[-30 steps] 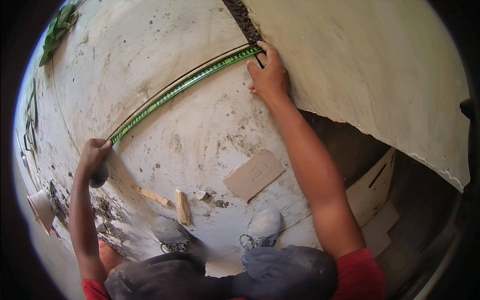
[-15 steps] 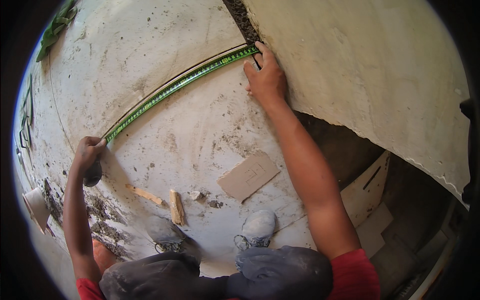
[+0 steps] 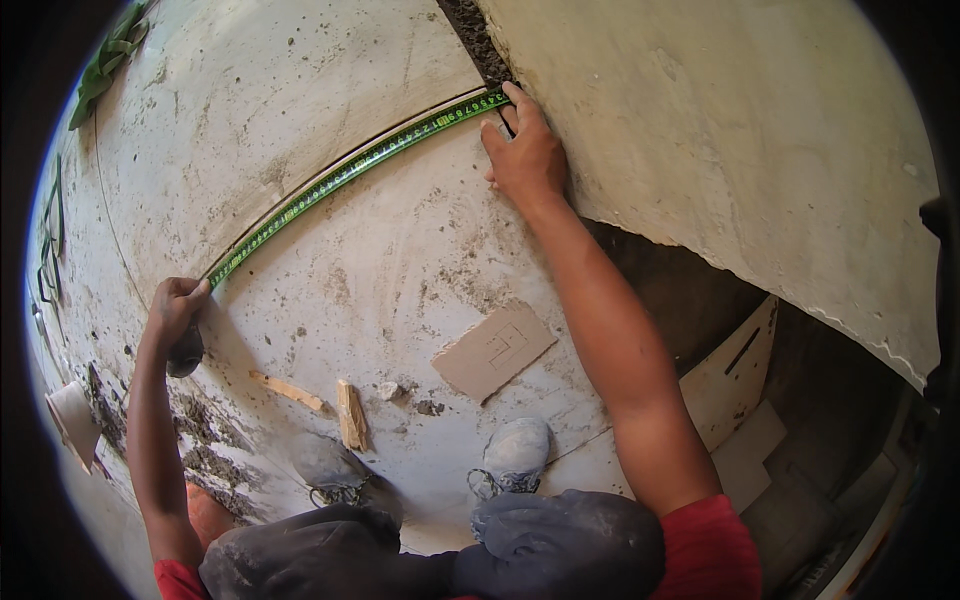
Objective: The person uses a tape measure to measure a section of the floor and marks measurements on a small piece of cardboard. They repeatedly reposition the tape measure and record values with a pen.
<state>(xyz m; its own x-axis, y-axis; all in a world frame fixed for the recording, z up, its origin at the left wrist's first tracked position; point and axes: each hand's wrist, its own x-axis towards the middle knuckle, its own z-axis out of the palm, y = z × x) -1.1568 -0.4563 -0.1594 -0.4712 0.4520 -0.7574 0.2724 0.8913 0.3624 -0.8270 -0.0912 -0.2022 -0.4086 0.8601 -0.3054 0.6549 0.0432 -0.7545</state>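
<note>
A green tape measure (image 3: 352, 170) is stretched in a long slant across the dusty white board (image 3: 380, 245). At its lower left end, my left hand (image 3: 178, 312) is closed round the tape, with the dark case hanging just beneath the palm. My right hand (image 3: 527, 152) holds the tape's far end with its fingertips, where the board meets the pale wall (image 3: 700, 130); the thumb stands a little apart. The blade lies along a dark line or gap in the board's surface.
Near my shoes lie a grey cardboard piece (image 3: 495, 352) with pencil lines, two wood scraps (image 3: 352, 415) and a small stone (image 3: 390, 391). A dark opening (image 3: 665, 285) gapes under the wall's broken edge. A white cup-like container (image 3: 75, 415) and green cloth (image 3: 105, 65) are at left.
Both hands stay on the tape. The view has shifted very slightly, and the right hand and tape end appear a little farther left.
</note>
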